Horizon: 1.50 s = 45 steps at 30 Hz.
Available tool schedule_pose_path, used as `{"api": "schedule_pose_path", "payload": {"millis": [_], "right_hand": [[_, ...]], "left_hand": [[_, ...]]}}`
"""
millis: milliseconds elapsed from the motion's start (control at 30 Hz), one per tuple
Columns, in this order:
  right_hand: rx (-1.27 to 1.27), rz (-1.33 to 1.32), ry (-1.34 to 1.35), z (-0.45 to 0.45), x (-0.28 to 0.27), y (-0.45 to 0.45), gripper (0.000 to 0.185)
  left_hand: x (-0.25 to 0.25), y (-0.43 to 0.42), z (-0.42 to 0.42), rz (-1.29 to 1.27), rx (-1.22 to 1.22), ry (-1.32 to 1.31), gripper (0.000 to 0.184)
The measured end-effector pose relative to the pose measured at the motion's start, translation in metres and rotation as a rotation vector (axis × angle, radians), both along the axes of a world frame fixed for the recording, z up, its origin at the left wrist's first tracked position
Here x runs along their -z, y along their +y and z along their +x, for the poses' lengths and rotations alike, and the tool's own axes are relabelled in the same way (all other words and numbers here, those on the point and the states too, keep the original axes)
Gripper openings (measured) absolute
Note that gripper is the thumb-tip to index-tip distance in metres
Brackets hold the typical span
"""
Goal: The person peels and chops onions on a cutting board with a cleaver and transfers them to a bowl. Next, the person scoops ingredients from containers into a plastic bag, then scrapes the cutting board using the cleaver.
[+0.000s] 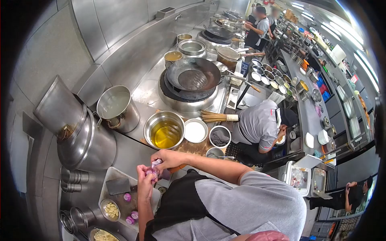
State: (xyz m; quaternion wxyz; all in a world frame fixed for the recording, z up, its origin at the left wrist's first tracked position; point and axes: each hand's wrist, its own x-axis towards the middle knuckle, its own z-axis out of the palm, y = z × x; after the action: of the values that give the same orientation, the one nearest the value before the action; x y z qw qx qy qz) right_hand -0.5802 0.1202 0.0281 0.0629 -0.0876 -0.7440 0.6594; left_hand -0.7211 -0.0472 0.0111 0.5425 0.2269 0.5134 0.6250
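A small red onion [151,172] is in my left hand [144,179], whose fingers wrap round it. Just above, my right hand [168,158] pinches a pale purple piece of onion skin [157,162] at the top of that onion. Below the hands lies a chopping board [109,176] with a cleaver [118,186] across it. On the board rest several peeled red onions [127,197]. A metal bowl of pale peeled garlic cloves [111,209] stands at the board's edge, and a second bowl of chopped pale pieces [103,235] is partly cut off at the bottom.
A pot of yellow oil [165,135], a white container [196,131] and a bamboo brush [217,116] sit ahead. Beyond is a large wok [194,75]. Tall steel pots [116,106] stand left. A co-worker [259,122] bends low at right; other people are farther off.
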Motion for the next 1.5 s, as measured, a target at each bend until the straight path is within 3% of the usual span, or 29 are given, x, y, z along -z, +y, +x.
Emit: {"api": "schedule_pose_path", "payload": {"millis": [100,433,633,833,933,1033,1067,1167,1200,1233,1267,1300,1333,1433,1500], "right_hand": [[-0.023,0.205,0.048,-0.001,0.002,0.001,0.020],[0.012,0.438,0.075,-0.010,0.020,-0.006,0.028],[0.000,0.308,0.126,-0.012,0.023,-0.002,0.029],[-0.109,0.130,-0.095,-0.009,-0.017,0.002,0.027],[-0.121,0.248,-0.100,-0.013,-0.015,-0.001,0.026],[0.008,0.352,0.175,-0.020,0.005,-0.006,0.026],[0.060,0.387,0.160,-0.022,0.014,-0.002,0.027],[0.202,0.344,0.133,-0.028,0.016,0.013,0.028],[0.192,0.181,-0.076,-0.028,-0.004,0.015,0.028],[0.184,-0.018,-0.107,-0.032,0.016,0.020,0.028],[0.213,0.168,-0.098,-0.035,0.002,0.014,0.028],[0.165,-0.248,0.020,-0.042,0.014,0.010,0.024],[0.153,-0.302,0.125,-0.051,0.006,0.001,0.019],[0.171,-0.534,0.061,-0.069,0.032,-0.006,0.021],[0.143,-0.551,0.049,-0.075,0.028,-0.021,0.022]], "left_hand": [[0.005,-0.001,0.000,0.002,0.001,0.035,0.039],[0.020,-0.005,-0.002,-0.014,0.078,0.191,0.042],[0.017,-0.004,-0.009,-0.009,0.072,0.139,0.042],[0.003,-0.005,-0.012,-0.049,0.132,0.177,0.043],[0.014,-0.004,-0.013,-0.035,0.136,0.255,0.045],[0.003,-0.005,-0.018,-0.020,0.136,0.216,0.046],[0.016,-0.007,-0.025,0.045,0.087,0.315,0.044],[0.006,-0.008,-0.033,0.099,0.054,0.058,0.039],[0.006,-0.005,-0.033,0.206,-0.002,0.013,0.040],[0.026,-0.006,-0.045,0.273,0.014,-0.129,0.045],[0.010,0.002,-0.033,0.116,-0.346,-0.327,0.046],[0.005,-0.002,-0.036,0.220,-0.404,-0.574,0.040],[0.031,-0.007,-0.055,0.385,-0.229,-0.601,0.037],[0.038,-0.014,-0.062,0.440,-0.178,-0.831,0.035],[0.031,-0.020,-0.052,0.394,-0.264,-0.779,0.034]]}}
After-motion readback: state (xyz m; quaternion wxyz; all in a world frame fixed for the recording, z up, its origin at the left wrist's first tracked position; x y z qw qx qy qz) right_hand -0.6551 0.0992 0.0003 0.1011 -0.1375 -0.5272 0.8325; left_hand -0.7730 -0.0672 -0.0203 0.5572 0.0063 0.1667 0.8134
